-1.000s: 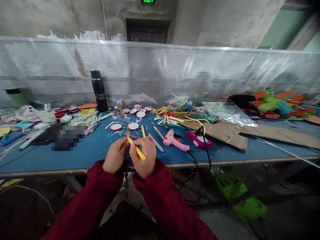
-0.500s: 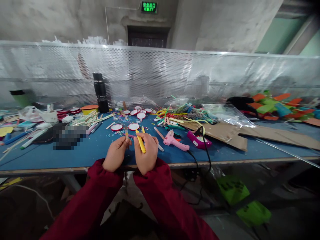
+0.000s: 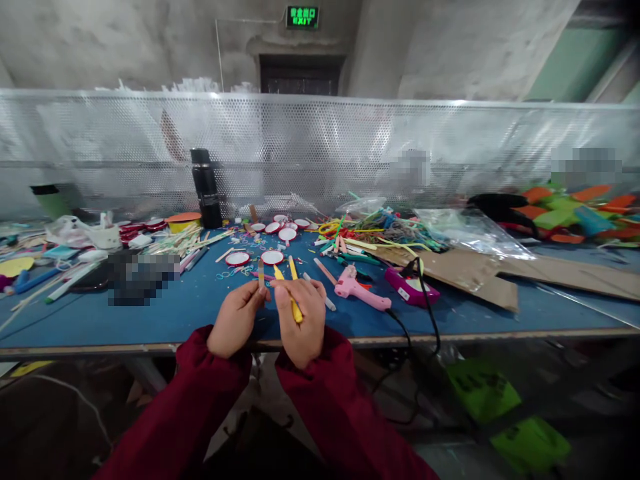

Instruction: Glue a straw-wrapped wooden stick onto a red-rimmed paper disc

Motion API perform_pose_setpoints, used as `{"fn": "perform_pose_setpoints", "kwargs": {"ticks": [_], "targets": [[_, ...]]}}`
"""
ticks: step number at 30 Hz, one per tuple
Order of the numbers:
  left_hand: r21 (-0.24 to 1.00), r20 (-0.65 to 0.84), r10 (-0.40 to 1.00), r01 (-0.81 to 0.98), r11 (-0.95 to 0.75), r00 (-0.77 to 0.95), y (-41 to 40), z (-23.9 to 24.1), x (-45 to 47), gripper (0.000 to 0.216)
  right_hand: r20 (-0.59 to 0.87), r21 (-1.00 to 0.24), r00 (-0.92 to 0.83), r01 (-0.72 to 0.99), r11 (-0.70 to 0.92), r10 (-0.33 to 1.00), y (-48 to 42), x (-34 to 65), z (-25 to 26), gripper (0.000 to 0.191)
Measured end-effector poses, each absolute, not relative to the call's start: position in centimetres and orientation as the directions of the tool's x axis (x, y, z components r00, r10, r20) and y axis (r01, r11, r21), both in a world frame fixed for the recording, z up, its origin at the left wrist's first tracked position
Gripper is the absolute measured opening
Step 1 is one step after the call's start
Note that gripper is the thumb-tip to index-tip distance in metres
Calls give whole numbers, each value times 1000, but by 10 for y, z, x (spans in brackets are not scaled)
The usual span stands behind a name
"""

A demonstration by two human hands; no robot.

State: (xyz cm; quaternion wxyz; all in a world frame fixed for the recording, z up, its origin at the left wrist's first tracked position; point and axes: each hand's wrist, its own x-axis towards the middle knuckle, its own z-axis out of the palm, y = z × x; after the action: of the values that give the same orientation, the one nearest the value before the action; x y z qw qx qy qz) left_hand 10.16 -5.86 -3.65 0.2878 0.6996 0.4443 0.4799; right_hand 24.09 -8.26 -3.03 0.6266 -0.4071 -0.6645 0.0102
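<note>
Holding two sticks over the near edge of the blue-topped work table (image 3: 150,313).
Right hand (image 3: 300,323): fingers curled tight round a thin yellow plastic stick (image 3: 295,307), tilted, tip up. Left hand (image 3: 234,321): thumb and forefinger pinched on a short flat wooden stick (image 3: 261,275), upright. Hands just beside each other. Pink plastic glue gun (image 3: 357,291) lies near, right of them; round red-rimmed white discs (image 3: 273,257) behind.

Long dark red sleeves at my end of the feed.
I see both my arms covered to the wrist in plain maroon fabric, cuffs gathered, leaving my left hand (image 3: 235,320) and right hand (image 3: 300,323) bare, with no gloves or rings.
</note>
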Motion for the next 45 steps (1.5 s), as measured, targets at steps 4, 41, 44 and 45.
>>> {"fn": "perform_pose_setpoints", "kwargs": {"ticks": [4, 41, 44, 45], "targets": [[831, 399, 905, 357, -426, 150, -61, -35, 101, 32, 819, -562, 213, 492, 665, 533, -84, 241, -33, 18], [782, 437, 889, 429, -452, 138, -63, -33, 101, 36, 883, -466, 221, 517, 718, 414, -81, 237, -37, 12], [783, 438, 888, 426, -454, 141, -62, -34, 102, 36, 884, -461, 189, 506, 729, 428, -82, 237, -37, 11], [782, 439, 887, 425, -455, 143, -62, -35, 102, 37, 883, -461, 180, 504, 731, 433, -83, 238, -37, 11]]}}
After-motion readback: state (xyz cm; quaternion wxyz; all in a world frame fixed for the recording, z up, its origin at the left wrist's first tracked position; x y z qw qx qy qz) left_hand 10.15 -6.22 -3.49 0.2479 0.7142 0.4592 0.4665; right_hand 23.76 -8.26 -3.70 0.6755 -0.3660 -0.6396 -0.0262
